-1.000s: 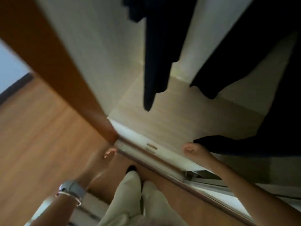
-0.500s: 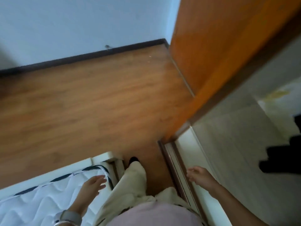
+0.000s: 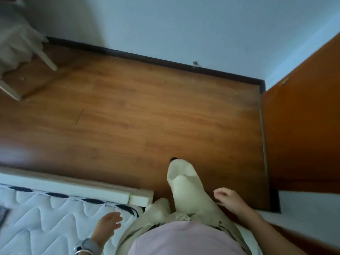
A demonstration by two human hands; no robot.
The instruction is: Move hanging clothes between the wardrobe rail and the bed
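Note:
The bed [image 3: 88, 188] with its white quilted mattress [image 3: 46, 218] fills the lower left. My left hand [image 3: 106, 227], a watch on its wrist, hangs above the mattress corner with relaxed fingers and holds nothing. My right hand [image 3: 228, 199] hangs beside my leg in light trousers, fingers loosely curled, empty. The orange wardrobe door [image 3: 301, 126] stands at the right edge. No hanging clothes and no rail are in view.
Brown wooden floor [image 3: 138, 116] stretches ahead to a dark skirting board and a pale blue wall. A white chair [image 3: 22, 45] with pale cloth on it stands at the upper left. My feet are between the bed corner and the wardrobe.
My view has swung left, away from the wardrobe's inside and its dark clothes, toward the floor and bed. Both hands stay empty and have dropped closer to my body.

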